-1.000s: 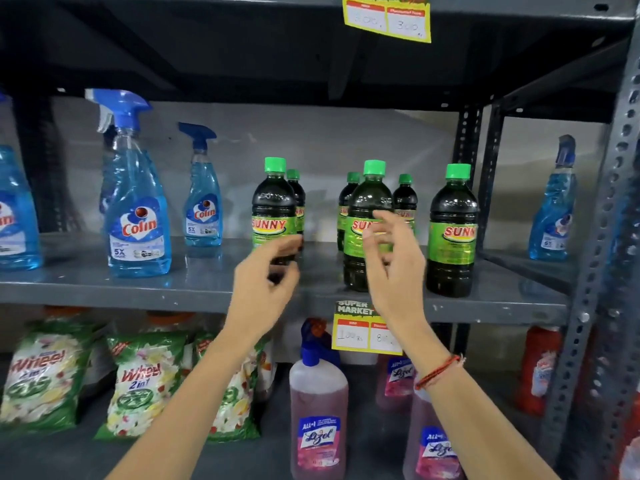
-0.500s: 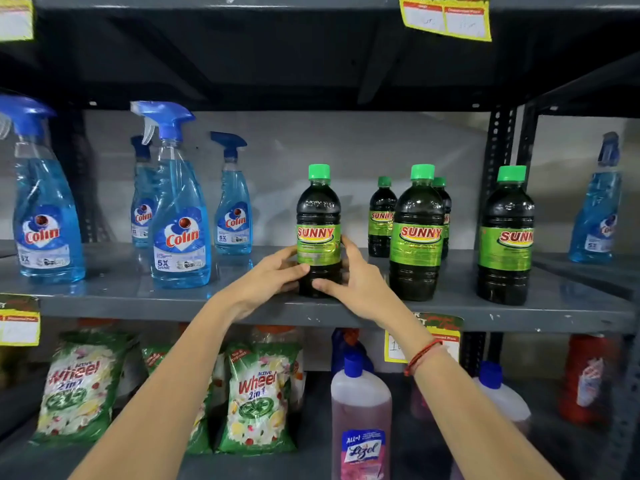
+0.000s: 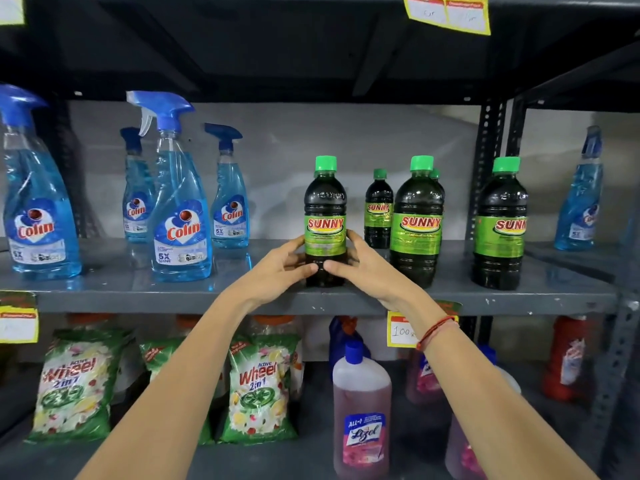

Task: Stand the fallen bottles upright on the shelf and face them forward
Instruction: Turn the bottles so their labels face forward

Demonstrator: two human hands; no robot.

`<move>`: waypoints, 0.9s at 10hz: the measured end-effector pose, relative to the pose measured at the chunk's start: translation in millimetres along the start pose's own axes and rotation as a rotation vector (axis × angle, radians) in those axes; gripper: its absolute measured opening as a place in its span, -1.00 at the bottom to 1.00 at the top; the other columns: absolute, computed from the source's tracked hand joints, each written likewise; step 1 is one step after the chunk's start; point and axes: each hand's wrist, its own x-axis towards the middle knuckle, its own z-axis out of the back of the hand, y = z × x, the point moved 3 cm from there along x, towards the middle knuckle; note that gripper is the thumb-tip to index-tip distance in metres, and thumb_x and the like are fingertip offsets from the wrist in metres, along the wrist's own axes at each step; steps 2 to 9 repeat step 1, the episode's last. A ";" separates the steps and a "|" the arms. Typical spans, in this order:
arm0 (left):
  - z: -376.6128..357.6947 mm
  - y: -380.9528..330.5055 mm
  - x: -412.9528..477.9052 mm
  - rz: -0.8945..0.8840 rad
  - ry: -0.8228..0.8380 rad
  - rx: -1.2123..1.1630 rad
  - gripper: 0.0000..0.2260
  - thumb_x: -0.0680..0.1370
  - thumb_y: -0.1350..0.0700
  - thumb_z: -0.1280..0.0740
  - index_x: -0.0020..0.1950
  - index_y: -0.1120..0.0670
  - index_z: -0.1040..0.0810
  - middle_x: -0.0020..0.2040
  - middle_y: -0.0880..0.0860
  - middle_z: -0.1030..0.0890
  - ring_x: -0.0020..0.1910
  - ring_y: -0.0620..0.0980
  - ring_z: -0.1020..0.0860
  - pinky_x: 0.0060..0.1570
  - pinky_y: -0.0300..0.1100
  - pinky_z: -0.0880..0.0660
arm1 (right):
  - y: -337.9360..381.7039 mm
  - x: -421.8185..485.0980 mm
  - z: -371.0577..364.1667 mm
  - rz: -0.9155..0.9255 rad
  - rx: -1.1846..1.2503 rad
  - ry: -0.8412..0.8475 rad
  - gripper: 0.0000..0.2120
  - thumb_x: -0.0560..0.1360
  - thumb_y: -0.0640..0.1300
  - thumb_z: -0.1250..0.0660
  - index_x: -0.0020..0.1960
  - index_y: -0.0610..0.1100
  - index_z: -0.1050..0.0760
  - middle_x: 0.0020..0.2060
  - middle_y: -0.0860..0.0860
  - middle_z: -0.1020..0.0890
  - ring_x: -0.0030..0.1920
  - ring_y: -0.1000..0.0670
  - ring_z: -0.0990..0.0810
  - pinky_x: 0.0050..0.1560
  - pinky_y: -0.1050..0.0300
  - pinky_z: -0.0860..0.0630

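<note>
A dark Sunny bottle [image 3: 325, 209] with a green cap stands upright near the front of the grey shelf [image 3: 207, 301], its label facing me. My left hand [image 3: 277, 268] wraps its lower left side and my right hand [image 3: 363, 268] its lower right, fingertips almost meeting in front. Two more Sunny bottles [image 3: 417, 220] [image 3: 500, 226] stand upright to the right, the far one's label turned a little right. A smaller-looking one [image 3: 378, 209] stands behind, and another is mostly hidden.
Several blue Colin spray bottles [image 3: 180, 216] stand upright on the left, one more at far right [image 3: 578, 202]. Below are Wheel detergent bags [image 3: 259, 386] and Lizol bottles [image 3: 362, 410]. Steel uprights [image 3: 485, 168] split the shelf at right. Price tags [image 3: 401, 329] hang from the shelf edges.
The view has shifted left and closer. My hands left the middle bottle, went to the left Sunny bottle and closed around its base; its label now faces front.
</note>
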 end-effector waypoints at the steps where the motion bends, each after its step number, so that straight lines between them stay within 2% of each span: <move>1: -0.2 -1.4 -2.7 0.012 -0.064 -0.015 -0.46 0.55 0.23 -0.28 0.48 0.07 -0.17 0.31 0.02 -0.45 0.26 -0.12 -0.43 0.26 -0.23 -0.36 | 1.4 -9.4 -3.1 -0.018 -0.006 -0.152 -0.33 0.60 0.01 -0.24 0.58 -0.10 0.01 0.52 -0.04 -0.28 0.47 0.01 -0.28 0.40 0.14 -0.23; 9: -0.2 -1.4 -2.7 0.012 -0.064 -0.015 -0.46 0.55 0.23 -0.28 0.48 0.07 -0.17 0.31 0.02 -0.45 0.26 -0.12 -0.43 0.26 -0.23 -0.36 | 1.4 -9.4 -3.1 -0.018 -0.006 -0.152 -0.33 0.60 0.01 -0.24 0.58 -0.10 0.01 0.52 -0.04 -0.28 0.47 0.01 -0.28 0.40 0.14 -0.23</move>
